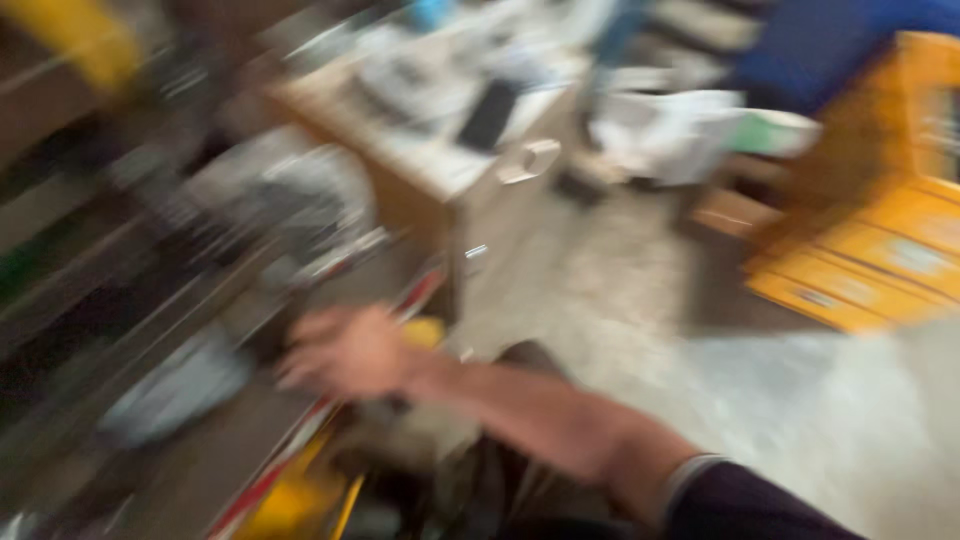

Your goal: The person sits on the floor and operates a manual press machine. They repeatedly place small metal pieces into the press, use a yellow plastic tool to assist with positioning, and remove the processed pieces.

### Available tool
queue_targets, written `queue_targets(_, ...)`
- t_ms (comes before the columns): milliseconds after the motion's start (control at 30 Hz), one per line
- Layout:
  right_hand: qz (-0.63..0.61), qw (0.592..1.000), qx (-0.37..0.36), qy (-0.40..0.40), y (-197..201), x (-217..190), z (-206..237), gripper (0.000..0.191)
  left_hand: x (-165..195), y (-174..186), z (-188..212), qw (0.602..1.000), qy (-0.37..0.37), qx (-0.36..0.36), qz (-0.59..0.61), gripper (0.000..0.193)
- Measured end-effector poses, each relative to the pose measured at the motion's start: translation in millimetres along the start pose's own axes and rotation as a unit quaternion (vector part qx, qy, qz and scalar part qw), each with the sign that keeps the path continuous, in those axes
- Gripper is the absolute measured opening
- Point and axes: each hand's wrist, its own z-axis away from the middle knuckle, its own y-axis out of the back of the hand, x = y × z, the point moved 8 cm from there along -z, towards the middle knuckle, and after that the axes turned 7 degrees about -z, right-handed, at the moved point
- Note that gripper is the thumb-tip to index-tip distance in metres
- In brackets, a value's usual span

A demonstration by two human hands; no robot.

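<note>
From my feed the whole head view is smeared with motion. I see the right hand [345, 352] stretched out to the left on a bare forearm, fingers loosely spread, gripping nothing I can make out. Just beside it sits a small yellow thing [425, 331] (too blurred to name) next to a red and white strip [300, 440]. Beyond stands a wooden table [440, 185] with a dark flat object [488, 115] on top. An orange cabinet [880, 250] stands at the right on the pale floor [780, 400].
</note>
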Motion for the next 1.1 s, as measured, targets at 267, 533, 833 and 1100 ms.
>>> queue_targets(267, -0.016, 0.993, -0.004, -0.121, -18.2, 7.5, 4.1, 0.016, 13.1, 26.7, 40.4, 0.999, -0.022, -0.009, 0.049, 0.016)
queue_targets(533, -0.092, 0.987, 0.055, -0.119, -7.7, 15.1, 22.2, 0.014, 14.9, 9.8, 54.2, 1.0, -0.012, 0.003, 0.023, 0.011)
queue_targets(833, -0.206, 0.863, 0.381, -0.26, 87.6, 148.6, 23.1, 0.045, 6.9, 10.3, 51.9, 1.0, -0.02, 0.004, 0.021, 0.011)
queue_targets(1100, -0.316, 0.764, 0.26, -0.498, 66.3, 217.9, -12.9, 0.087, 4.2, 0.8, 40.2, 0.998, -0.02, 0.039, -0.044, 0.014)
